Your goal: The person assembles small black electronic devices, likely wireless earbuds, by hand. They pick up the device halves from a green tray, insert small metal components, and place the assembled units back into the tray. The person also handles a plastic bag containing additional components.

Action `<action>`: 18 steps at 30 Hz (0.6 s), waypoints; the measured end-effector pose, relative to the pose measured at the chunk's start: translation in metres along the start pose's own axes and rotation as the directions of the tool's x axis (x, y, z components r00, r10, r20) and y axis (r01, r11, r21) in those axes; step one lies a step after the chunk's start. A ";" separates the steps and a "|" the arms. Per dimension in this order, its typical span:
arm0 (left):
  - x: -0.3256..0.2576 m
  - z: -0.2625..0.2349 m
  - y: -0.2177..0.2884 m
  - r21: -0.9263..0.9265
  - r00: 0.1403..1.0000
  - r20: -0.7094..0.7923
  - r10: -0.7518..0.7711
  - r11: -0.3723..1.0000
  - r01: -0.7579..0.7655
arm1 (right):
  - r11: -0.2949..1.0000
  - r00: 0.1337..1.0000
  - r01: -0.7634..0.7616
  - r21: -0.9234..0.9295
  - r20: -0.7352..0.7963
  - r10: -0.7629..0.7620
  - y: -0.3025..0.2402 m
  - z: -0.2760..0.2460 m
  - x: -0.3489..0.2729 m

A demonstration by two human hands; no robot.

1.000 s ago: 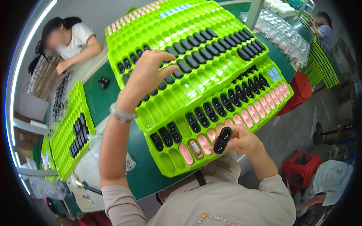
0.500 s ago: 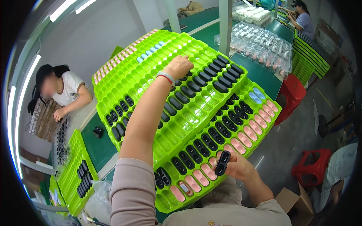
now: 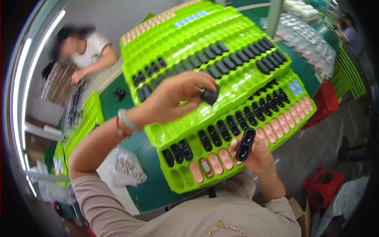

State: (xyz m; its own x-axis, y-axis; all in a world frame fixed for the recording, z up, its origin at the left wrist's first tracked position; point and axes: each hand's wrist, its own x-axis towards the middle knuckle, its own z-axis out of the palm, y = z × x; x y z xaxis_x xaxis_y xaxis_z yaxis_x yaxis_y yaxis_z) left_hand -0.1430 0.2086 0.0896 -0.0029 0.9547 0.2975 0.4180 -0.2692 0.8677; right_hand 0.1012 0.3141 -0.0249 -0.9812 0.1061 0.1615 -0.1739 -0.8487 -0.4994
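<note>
My left hand (image 3: 177, 96), slightly blurred, is closed with fingers and thumb around a dark rounded shell (image 3: 211, 95). It hovers over the upper green tray (image 3: 166, 138), which carries rows of matte black oval shells (image 3: 229, 63). Lower and to the right, my right hand (image 3: 260, 158) grips an elongated black case piece (image 3: 245, 144) with two hollows, tilted upright. Below that hand's level lies the lower green tray (image 3: 177, 185), holding glossy black two-hollow pieces (image 3: 222, 130) and a front row of pink ones (image 3: 196, 172). The two held parts are apart.
Blue pieces (image 3: 295, 87) sit at the lower tray's right end. A person in a white shirt (image 3: 92, 51) works at the left. Clear bagged parts (image 3: 128, 168) lie on the green table (image 3: 152, 193). Red stools (image 3: 325, 187) stand at the right.
My left hand has come back from the far part of the upper tray toward me, now with a dark shell in it. My right hand still holds its black piece. The view has shifted.
</note>
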 end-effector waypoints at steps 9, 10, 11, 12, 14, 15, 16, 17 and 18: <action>-0.205 0.132 0.052 -0.736 0.494 -0.571 -0.656 0.675 0.045 | 0.866 0.871 -0.490 -0.102 -0.086 0.483 0.070 0.053 0.022; -0.209 0.140 0.049 -0.766 0.490 -0.592 -0.640 0.636 -0.094 | 0.851 0.869 -0.495 -0.176 -0.105 0.484 0.074 0.056 0.022; -0.210 0.143 0.054 -0.807 0.473 -0.555 -0.685 0.581 -0.106 | 0.832 0.868 -0.497 -0.248 -0.123 0.482 0.076 0.060 0.024; -0.206 0.141 0.060 -0.844 0.467 -0.514 -0.720 0.521 -0.126 | 0.805 0.869 -0.493 -0.331 -0.146 0.472 0.076 0.062 0.026; -0.214 0.144 0.056 -0.884 0.513 -0.432 -0.742 0.461 -0.078 | 0.750 0.817 -0.574 -0.329 -0.170 0.551 0.074 0.064 0.027; -0.216 0.144 0.055 -0.896 0.538 -0.392 -0.746 0.442 -0.041 | 0.733 0.807 -0.586 -0.347 -0.166 0.567 0.073 0.065 0.028; -0.218 0.144 0.054 -0.901 0.549 -0.376 -0.746 0.432 -0.030 | 0.715 0.797 -0.597 -0.364 -0.163 0.582 0.072 0.066 0.029; -0.220 0.144 0.053 -0.907 0.560 -0.358 -0.747 0.422 -0.018 | 0.693 0.775 -0.626 -0.358 -0.193 0.602 0.070 0.069 0.028; -0.220 0.143 0.052 -0.910 0.575 -0.339 -0.745 0.416 0.002 | 0.692 0.776 -0.626 -0.360 -0.193 0.601 0.070 0.069 0.029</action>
State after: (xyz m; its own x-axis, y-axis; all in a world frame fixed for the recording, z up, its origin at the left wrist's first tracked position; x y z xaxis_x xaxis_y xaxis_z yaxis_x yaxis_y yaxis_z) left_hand 0.0089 0.0025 0.0125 -0.6206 0.7066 -0.3400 -0.6526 -0.2251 0.7235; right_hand 0.0666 0.2223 0.0039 -0.8817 -0.3282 -0.3390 0.4634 -0.4672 -0.7530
